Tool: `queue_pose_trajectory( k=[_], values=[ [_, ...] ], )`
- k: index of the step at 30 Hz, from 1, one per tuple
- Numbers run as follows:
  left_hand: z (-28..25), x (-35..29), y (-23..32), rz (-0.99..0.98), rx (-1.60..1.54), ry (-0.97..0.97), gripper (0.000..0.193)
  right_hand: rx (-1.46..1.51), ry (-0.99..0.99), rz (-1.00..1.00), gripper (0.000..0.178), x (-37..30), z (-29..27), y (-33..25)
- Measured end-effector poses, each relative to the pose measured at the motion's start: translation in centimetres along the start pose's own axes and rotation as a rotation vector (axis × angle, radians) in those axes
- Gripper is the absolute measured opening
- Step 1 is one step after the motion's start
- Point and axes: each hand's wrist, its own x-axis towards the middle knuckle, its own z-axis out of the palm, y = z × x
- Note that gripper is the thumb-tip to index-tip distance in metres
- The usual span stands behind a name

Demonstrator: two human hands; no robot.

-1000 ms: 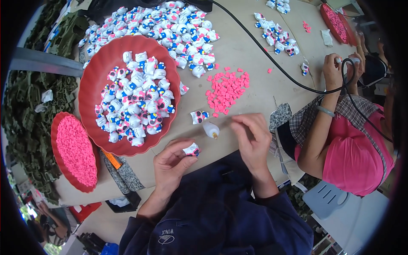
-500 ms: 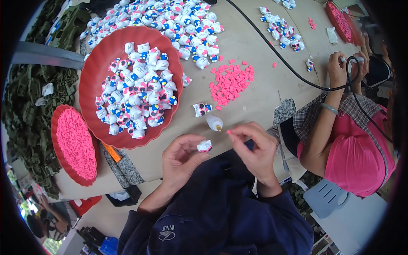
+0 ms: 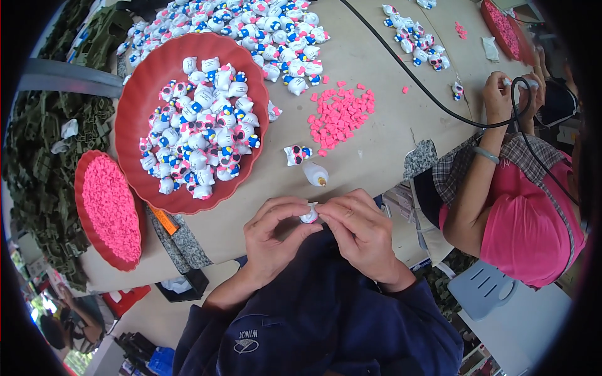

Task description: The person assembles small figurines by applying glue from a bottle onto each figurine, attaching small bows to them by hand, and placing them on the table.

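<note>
Close to my body, my left hand (image 3: 271,235) holds a small white cat figurine (image 3: 308,217) between thumb and fingers. My right hand (image 3: 362,233) is closed in a pinch, its fingertips against the figurine's right side; the small pink piece seen in them earlier is now hidden. Just beyond the hands, a white squeeze bottle (image 3: 315,173) with a brass-coloured tip lies on the table. Behind it lies another figurine with dark pink-rimmed glasses (image 3: 297,155). Farther back is a loose pile of small pink pieces (image 3: 342,116).
A large red scalloped bowl (image 3: 135,100) of figurines stands to the left, beside a smaller red tray (image 3: 110,255) of pink pieces. A heap of figurines (image 3: 276,37) covers the far table. A black cable (image 3: 414,88) crosses at right, near a co-worker in pink (image 3: 520,225).
My right hand has moved left, bringing its pinched fingertips with the pink piece to the figurine. My left hand has shifted slightly right and stays closed on the figurine.
</note>
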Motion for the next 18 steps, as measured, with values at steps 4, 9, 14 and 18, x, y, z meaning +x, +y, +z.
queue_pose_trajectory(
  k=[4, 9, 14, 18],
  values=[
    [-0.5, 0.2, -0.2, -0.014, 0.004, -0.042, 0.029, 0.072, -0.026, 0.086, 0.016, 0.4, -0.4, 0.0],
    [-0.7, 0.4, -0.1, -0.143, -0.202, -0.134, 0.027, 0.129, -0.079, 0.078, 0.012, 0.4, -0.9, 1.0],
    [-0.7, 0.5, -0.1, -0.139, -0.229, -0.117, 0.028, 0.135, 0.012, 0.047, 0.015, 0.0, 0.1, 0.7],
    [-1.2, 0.5, 0.5, -0.115, -0.158, -0.127, 0.027, 0.196, 0.036, 0.047, 0.015, -0.1, 0.4, 0.9]
  ],
)
